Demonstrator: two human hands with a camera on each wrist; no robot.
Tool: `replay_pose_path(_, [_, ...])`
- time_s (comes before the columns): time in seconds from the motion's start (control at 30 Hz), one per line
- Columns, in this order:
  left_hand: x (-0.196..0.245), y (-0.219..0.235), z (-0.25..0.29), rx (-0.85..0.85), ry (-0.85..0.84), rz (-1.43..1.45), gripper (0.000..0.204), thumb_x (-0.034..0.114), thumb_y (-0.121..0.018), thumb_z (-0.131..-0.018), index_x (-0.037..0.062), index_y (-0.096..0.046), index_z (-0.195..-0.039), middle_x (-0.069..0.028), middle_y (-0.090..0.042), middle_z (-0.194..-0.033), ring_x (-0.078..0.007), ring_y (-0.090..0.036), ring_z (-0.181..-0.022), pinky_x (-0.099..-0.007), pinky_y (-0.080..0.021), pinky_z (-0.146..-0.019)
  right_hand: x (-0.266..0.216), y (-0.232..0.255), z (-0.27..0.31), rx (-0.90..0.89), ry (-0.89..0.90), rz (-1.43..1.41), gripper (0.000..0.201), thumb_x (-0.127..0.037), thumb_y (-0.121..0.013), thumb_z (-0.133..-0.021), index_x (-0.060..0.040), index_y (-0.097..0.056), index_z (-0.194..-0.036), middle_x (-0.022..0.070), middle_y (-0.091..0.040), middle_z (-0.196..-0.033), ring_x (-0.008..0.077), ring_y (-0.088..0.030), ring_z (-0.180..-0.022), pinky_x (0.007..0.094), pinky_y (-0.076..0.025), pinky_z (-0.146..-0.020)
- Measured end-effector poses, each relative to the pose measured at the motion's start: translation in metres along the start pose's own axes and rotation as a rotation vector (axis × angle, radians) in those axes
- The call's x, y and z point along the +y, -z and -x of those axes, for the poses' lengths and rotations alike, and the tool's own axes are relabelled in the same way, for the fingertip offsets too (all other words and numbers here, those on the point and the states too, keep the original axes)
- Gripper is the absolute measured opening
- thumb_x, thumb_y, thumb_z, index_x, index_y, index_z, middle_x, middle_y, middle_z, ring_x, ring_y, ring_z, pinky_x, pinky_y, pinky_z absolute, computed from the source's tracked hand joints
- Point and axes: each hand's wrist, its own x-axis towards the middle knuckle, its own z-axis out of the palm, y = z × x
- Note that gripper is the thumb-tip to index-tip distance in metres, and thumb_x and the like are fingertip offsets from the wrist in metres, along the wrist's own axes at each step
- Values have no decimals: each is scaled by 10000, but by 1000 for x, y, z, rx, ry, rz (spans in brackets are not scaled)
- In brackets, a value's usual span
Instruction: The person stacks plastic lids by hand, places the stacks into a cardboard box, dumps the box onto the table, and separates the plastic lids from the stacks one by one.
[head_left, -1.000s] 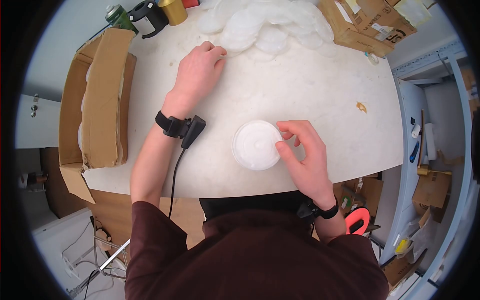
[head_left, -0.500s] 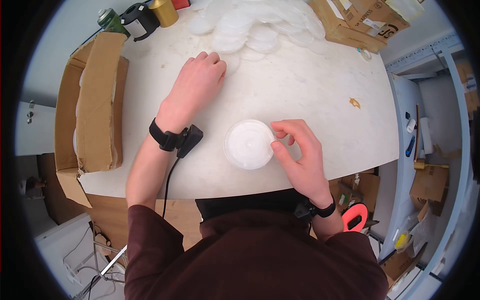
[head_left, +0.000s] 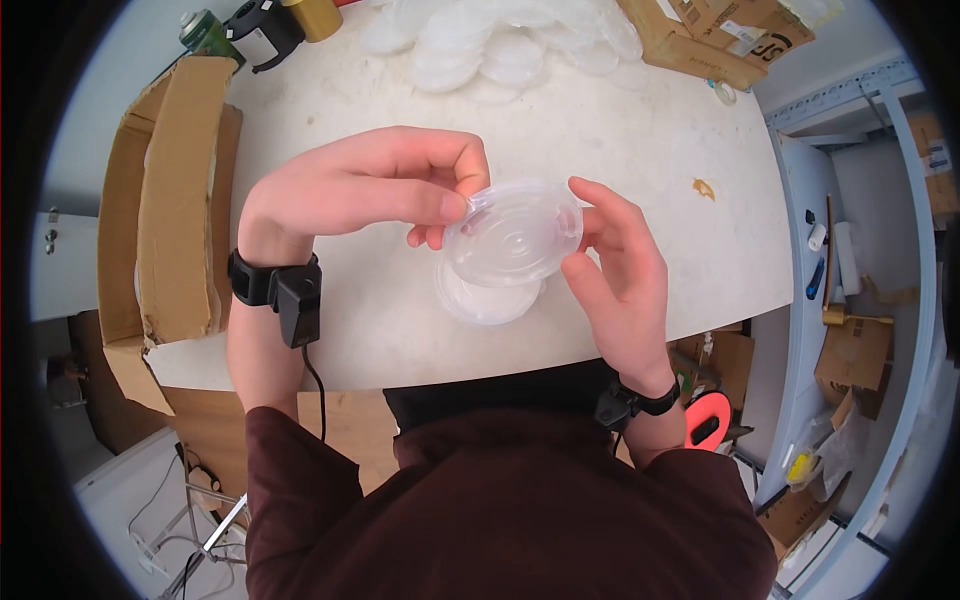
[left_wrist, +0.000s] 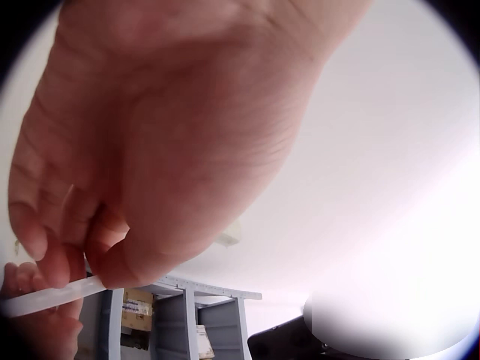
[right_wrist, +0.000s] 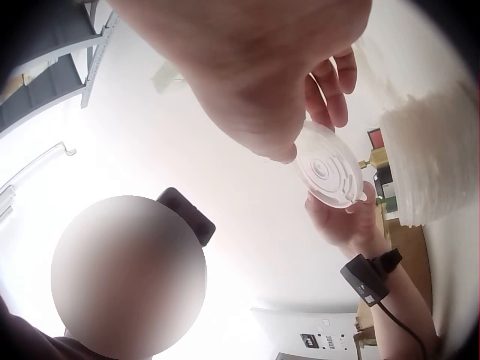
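Observation:
A clear round plastic lid (head_left: 515, 235) is held up, tilted, above a round stack of similar lids (head_left: 485, 308) on the table. My left hand (head_left: 370, 190) pinches its left rim between thumb and bent fingers. At the opposite rim is my right hand (head_left: 625, 275), thumb on the near side and fingers curled round behind the edge. The right wrist view shows raised rings on the lid (right_wrist: 321, 166) and the layered side of the stack (right_wrist: 435, 161). Seen edge-on in the left wrist view, the lid (left_wrist: 56, 296) is a thin pale strip.
A loose heap of clear lids (head_left: 480, 45) lies at the back of the table. On the left stands an open cardboard box (head_left: 185, 200), with a spray can (head_left: 207, 35) and a black spool (head_left: 263, 35) behind. Another cardboard box (head_left: 710, 45) occupies the back right corner.
My left hand has come from near the heap toward me and now holds a lid over the stack. My right hand, beside the stack before, has risen to the lid's right rim.

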Motion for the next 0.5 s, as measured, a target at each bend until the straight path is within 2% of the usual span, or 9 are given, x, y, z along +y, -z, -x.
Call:
replay_pose_path(0.03, [0,0,-1,0,3,4,170,206,-677,-1027,48,-619,-1044,-11,-618,-978,-104,-607,-832,-292,-509,-738,1,1,0,-1,-5,-1,489,-66,-760,-986,-47,-652,-1462,59,-720,-1168,154,-621,-1037,343,-511,-938])
replay_pose_path(0.1, [-1,0,-1,-16,21,30,180,212,-675,-1035,40,-625,-1050,-12,-639,-958,-99,-622,-802,-288,-503,-693,5,4,1,-44,-10,87,422,-72,-758,-1005,-53,-683,-1420,22,-719,-1004,123,-595,-928,316,-492,-888])
replay_pose_path(0.13, [-2,2,-1,-15,25,35,180,212,-675,-1035,40,-625,-1050,-12,-639,-958,-99,-622,-802,-288,-503,-693,6,3,1,-46,-15,86,422,-72,-758,-1005,-53,-683,-1420,22,-719,-1004,123,-595,-928,316,-492,-888])
replay_pose_path(0.2, [-3,4,-1,-10,63,-58,213,249,-693,-1037,49,-634,-1080,5,-661,-939,-91,-610,-797,-285,-482,-683,6,0,2,-20,-17,101,372,-69,-754,-1012,-58,-704,-1381,-6,-704,-873,104,-590,-851,301,-478,-853])
replay_pose_path(0.3, [0,-2,-2,58,135,-210,233,259,-722,-1042,64,-669,-1157,30,-675,-881,-87,-590,-767,-288,-464,-680,8,-2,5,-37,-29,123,367,-68,-760,-1009,-56,-704,-1372,-4,-695,-849,106,-586,-823,302,-486,-842])
replay_pose_path(0.33, [-2,-2,-3,56,142,-204,233,259,-722,-1042,64,-669,-1157,30,-675,-881,-87,-590,-767,-288,-464,-680,9,-3,6,-38,-38,120,367,-68,-760,-1009,-56,-704,-1372,-4,-695,-849,106,-586,-823,302,-486,-842])
replay_pose_path(0.4, [-2,-1,-7,15,187,-461,274,249,-754,-1042,85,-693,-1253,41,-668,-821,-90,-579,-756,-292,-454,-684,9,-3,5,-83,-45,187,342,-64,-764,-1007,-51,-714,-1345,-5,-694,-839,102,-591,-815,298,-494,-797])
replay_pose_path(0.5, [-6,-4,-8,45,231,-548,306,220,-774,-1033,89,-700,-1299,35,-660,-780,-94,-588,-767,-297,-464,-695,10,-6,6,-76,-61,208,310,-61,-771,-999,-45,-729,-1306,-1,-685,-836,105,-579,-797,294,-497,-753])
